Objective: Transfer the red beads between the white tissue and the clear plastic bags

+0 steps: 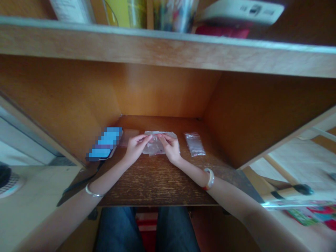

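Over the middle of the brown desktop [147, 182], my left hand [137, 145] and my right hand [170, 145] come close together, fingertips pinched. Between them runs something thin and reddish, too small to make out. Beneath the fingers lies a clear plastic bag [156, 147], partly covered by both hands. Another clear zip bag [195, 144] lies flat to the right of my right hand. A flat transparent piece [127, 138] rests just left of my left hand.
A phone [106, 144] with a lit, pixelated screen leans at the left, with a dark cable [84, 182] beside it. Wooden side walls enclose the desktop. Overhead, a shelf [168, 47] holds books, containers and a white box [244, 12].
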{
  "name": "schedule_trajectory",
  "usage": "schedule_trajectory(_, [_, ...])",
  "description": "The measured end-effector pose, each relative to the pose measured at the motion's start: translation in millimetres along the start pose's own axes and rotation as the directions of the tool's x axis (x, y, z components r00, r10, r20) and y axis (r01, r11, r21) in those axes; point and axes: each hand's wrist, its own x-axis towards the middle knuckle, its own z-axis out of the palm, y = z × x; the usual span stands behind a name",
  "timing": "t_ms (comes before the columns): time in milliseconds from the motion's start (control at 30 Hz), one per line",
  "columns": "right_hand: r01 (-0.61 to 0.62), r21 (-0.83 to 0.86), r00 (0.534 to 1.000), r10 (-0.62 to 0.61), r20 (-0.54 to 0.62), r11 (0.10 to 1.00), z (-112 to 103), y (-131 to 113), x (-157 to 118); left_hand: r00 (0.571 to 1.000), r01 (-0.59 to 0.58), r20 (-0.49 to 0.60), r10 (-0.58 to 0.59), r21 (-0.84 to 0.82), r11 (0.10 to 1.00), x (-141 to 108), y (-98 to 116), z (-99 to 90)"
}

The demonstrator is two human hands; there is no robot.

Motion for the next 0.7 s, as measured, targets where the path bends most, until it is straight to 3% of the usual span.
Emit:
schedule_trajectory(133, [-0.043, 0.016, 0.998, 0.042, 0.054, 0.999, -0.7, -1.6, 3.3, 0.999, 0.032, -0.029, -0.035, -0.102, 0.994, 0.3, -4.4, 1.4])
schedule_trajectory(233, [-0.043, 0.083, 0.984, 0.028, 0.178, 0.996, -4.0, -3.4, 7.9, 0.995, 0.093, -0.026, -0.099, -0.158, 0.983, 1.0, -3.8, 2.2])
schedule_trajectory(400, [-0.098, 0.120, 0.929, 0.048, 0.366, 0.988, -27.0, -12.7, 3.7, 0.982, 0.185, 0.077, -0.174, -0.193, 0.964, -3.5, 8.8, 11.9])
schedule_trajectory(533, [-0.133, -0.026, 0.932, 0.134, 0.338, 0.991, -64.6, -19.1, -11.9, 0.952, 0.253, 0.233, -0.201, -0.220, 0.942, -14.0, 19.5, 36.3])
schedule_trajectory(700, [-0.119, -0.159, 0.970, 0.148, 0.191, 0.980, -120.6, -11.1, -24.1, 0.903, 0.339, 0.361, -0.234, -0.262, 0.904, -26.4, 26.2, 82.1])
